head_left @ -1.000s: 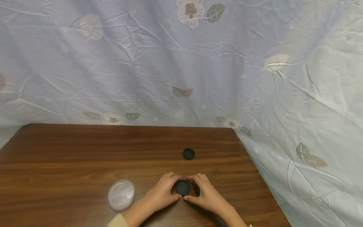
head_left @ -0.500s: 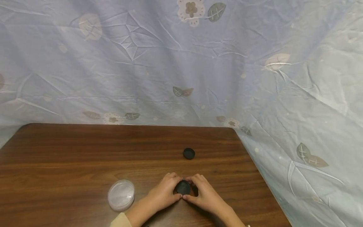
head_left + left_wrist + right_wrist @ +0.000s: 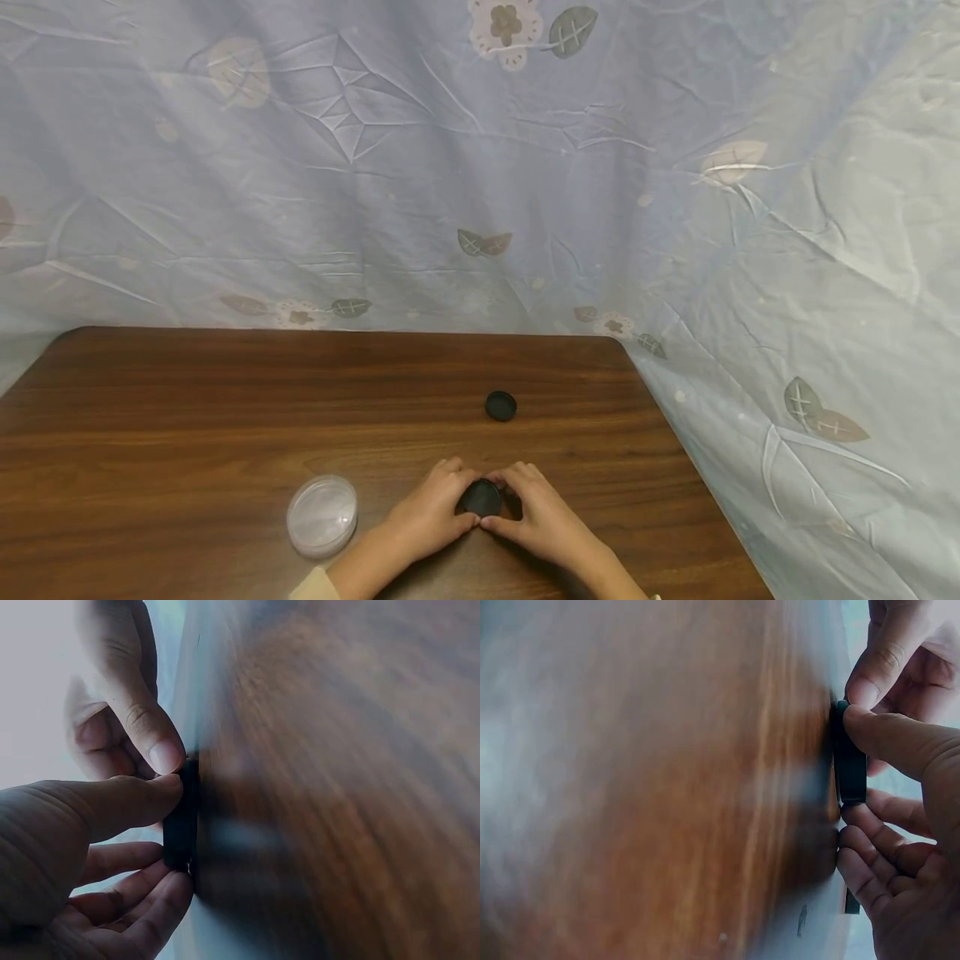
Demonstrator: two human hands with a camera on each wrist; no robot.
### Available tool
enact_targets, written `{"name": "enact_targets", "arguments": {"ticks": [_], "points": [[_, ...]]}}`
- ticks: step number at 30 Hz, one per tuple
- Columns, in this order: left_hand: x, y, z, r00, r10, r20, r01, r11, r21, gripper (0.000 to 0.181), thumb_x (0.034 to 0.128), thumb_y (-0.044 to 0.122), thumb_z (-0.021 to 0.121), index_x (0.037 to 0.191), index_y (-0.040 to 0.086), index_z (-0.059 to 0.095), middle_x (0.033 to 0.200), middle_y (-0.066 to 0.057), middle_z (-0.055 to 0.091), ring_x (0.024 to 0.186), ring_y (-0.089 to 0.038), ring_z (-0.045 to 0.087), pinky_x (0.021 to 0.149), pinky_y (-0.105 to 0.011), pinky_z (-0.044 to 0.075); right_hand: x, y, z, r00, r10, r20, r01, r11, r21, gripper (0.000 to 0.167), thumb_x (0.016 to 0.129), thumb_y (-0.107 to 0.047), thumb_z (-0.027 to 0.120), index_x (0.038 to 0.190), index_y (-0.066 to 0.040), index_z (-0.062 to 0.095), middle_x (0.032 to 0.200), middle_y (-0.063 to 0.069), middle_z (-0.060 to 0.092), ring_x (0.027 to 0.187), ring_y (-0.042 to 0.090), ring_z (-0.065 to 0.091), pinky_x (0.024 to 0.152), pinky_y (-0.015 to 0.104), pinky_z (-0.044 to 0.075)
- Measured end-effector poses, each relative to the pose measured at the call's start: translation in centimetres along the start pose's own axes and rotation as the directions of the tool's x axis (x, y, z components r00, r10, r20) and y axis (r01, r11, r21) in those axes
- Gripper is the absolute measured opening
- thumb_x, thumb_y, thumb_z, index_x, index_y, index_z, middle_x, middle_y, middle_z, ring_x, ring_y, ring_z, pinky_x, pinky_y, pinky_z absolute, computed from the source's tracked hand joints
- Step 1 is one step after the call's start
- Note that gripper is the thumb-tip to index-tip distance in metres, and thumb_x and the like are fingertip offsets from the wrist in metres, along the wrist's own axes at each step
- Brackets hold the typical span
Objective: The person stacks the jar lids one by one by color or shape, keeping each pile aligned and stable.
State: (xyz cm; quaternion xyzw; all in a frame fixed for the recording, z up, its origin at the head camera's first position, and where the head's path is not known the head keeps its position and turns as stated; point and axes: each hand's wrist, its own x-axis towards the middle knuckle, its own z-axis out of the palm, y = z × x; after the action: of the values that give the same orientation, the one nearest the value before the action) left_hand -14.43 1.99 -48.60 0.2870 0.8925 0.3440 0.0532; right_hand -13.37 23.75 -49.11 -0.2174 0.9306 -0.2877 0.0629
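Gripping a plain black cap [image 3: 482, 499]: left hand [image 3: 433, 510], right hand [image 3: 542, 512].

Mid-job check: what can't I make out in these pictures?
- Head view: the black disc's underside, hidden by its top.
- Head view: some fingertips of the left hand and right hand, hidden by the hands themselves.
- Head view: whether the clear dish holds anything; too small, with glare.
- Head view: left sleeve, cut off by the bottom edge.
- Wrist views: table grain, blurred.

The black disc [image 3: 482, 499] has shifted slightly left, followed by the fingers [image 3: 514, 477] of the right hand [image 3: 545, 514].
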Motion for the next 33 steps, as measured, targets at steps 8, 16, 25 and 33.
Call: {"name": "enact_targets", "arguments": {"ticks": [8, 16, 25, 33], "points": [[-0.9, -0.1, -0.5, 1.0, -0.012, 0.004, 0.012, 1.0, -0.007, 0.046, 0.084, 0.014, 0.087, 0.126, 0.002, 0.071, 0.118, -0.006, 0.068, 0.109, -0.022, 0.063, 0.089, -0.037, 0.061, 0.1, -0.5, 0.5, 1.0, -0.021, 0.019, 0.021, 1.0, 0.018, 0.054, 0.093, -0.051, 0.075, 0.133, -0.015, 0.065, 0.125, -0.005, 0.065, 0.116, 0.013, 0.058, 0.103, 0.034, 0.056], [-2.0, -0.4, -0.9, 1.0, -0.017, 0.004, 0.017, 1.0, -0.021, 0.048, 0.0846, 0.015, 0.087, 0.128, 0.002, 0.069, 0.123, -0.009, 0.068, 0.118, -0.033, 0.066, 0.096, -0.048, 0.061, 0.2, -1.2, 1.0, 0.998, -0.052, 0.025, 0.052, 0.999, 0.008, 0.055, 0.094, -0.053, 0.073, 0.133, -0.015, 0.065, 0.126, -0.005, 0.065, 0.115, 0.011, 0.057, 0.102, 0.032, 0.056], [-3.0, -0.7, -1.4, 1.0, -0.009, -0.004, 0.009, 1.0, -0.028, 0.048, 0.0846, 0.015, 0.086, 0.127, 0.003, 0.069, 0.121, -0.007, 0.068, 0.115, -0.031, 0.066, 0.095, -0.047, 0.061, 0.3, -2.3, 1.1, 0.997, -0.05, 0.052, 0.051, 0.999, -0.016, 0.054, 0.094, -0.053, 0.073, 0.134, -0.017, 0.064, 0.127, -0.006, 0.064, 0.117, 0.012, 0.057, 0.103, 0.034, 0.056], [-3.5, -0.9, -1.7, 1.0, -0.023, 0.0, 0.023, 1.0, -0.013, 0.048, 0.0848, 0.017, 0.087, 0.127, 0.003, 0.069, 0.118, -0.006, 0.068, 0.113, -0.029, 0.066, 0.092, -0.045, 0.061, 0.6, -2.9, 1.4, 0.996, -0.055, 0.066, 0.058, 0.998, -0.032, 0.054, 0.094, -0.051, 0.074, 0.134, -0.015, 0.064, 0.129, -0.005, 0.064, 0.12, 0.013, 0.057, 0.107, 0.038, 0.055]]}}
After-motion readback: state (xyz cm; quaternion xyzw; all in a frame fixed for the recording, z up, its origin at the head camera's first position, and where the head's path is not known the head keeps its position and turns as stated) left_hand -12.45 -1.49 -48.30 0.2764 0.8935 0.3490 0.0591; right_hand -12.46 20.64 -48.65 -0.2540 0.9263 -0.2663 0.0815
